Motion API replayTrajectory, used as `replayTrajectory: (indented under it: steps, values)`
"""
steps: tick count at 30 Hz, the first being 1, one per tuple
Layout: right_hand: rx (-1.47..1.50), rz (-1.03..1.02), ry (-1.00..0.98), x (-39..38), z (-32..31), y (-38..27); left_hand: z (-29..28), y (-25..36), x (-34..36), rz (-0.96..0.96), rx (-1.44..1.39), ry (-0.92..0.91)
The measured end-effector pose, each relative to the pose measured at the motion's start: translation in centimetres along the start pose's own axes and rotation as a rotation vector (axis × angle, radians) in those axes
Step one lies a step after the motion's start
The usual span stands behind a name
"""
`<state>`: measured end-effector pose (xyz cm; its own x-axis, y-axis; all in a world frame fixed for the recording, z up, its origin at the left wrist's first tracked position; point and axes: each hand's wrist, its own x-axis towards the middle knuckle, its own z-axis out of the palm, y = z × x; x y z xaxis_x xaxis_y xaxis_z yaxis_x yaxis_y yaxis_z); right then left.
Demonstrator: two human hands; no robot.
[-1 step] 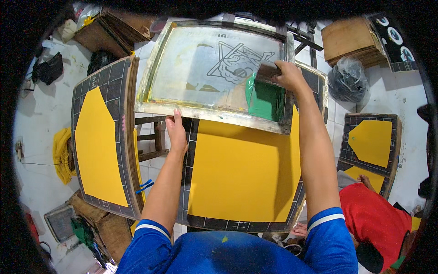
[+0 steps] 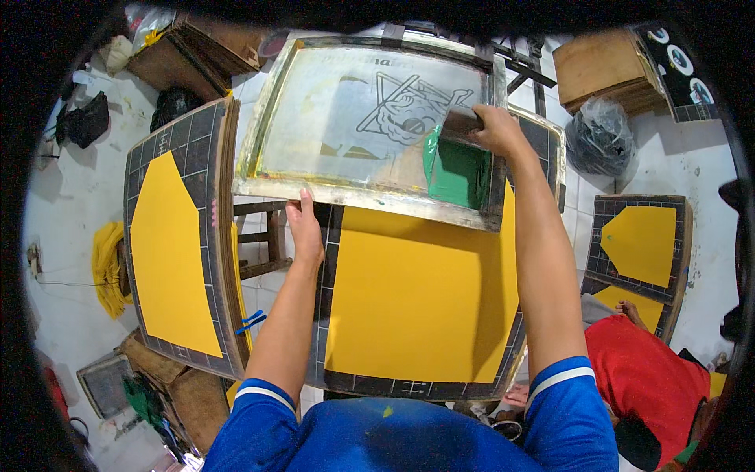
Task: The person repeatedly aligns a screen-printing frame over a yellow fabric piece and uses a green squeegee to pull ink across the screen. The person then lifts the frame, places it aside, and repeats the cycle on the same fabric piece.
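Note:
A screen printing frame [image 2: 370, 202] with a pale mesh and a dark line drawing sits raised above the far part of a yellow sheet [image 2: 417, 299]. My left hand [image 2: 305, 224] grips the frame's near rim, thumb on top and the other fingers mostly hidden. At the frame's right side, my right hand [image 2: 497, 132] is closed around a dark squeegee [image 2: 462, 121], which leans over the mesh. Green ink [image 2: 460, 175] lies pooled in the near right corner, below the squeegee. Under the yellow sheet is a black gridded board [image 2: 377, 385].
To the left, another gridded board carries a yellow sheet [image 2: 169, 252]. At the right, a person in a red shirt [image 2: 649, 377] is close to a board with yellow pieces [image 2: 645, 244]. Stacked boards [image 2: 602, 67] and a plastic bag [image 2: 600, 141] stand at the far right.

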<state>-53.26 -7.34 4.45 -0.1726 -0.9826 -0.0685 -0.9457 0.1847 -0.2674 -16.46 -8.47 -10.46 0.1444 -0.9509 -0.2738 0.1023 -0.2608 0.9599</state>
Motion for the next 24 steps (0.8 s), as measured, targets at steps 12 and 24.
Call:
replayTrajectory:
  steps: [12,24]
  values:
    - [-0.076,0.013,0.568,-13.9,3.7,-2.4,-0.3,8.4,-1.3,-0.033,-0.051,-0.048]
    - [-0.074,-0.125,0.782,3.2,-26.1,1.3,-6.2,19.7,1.8,0.791,0.869,-0.525]
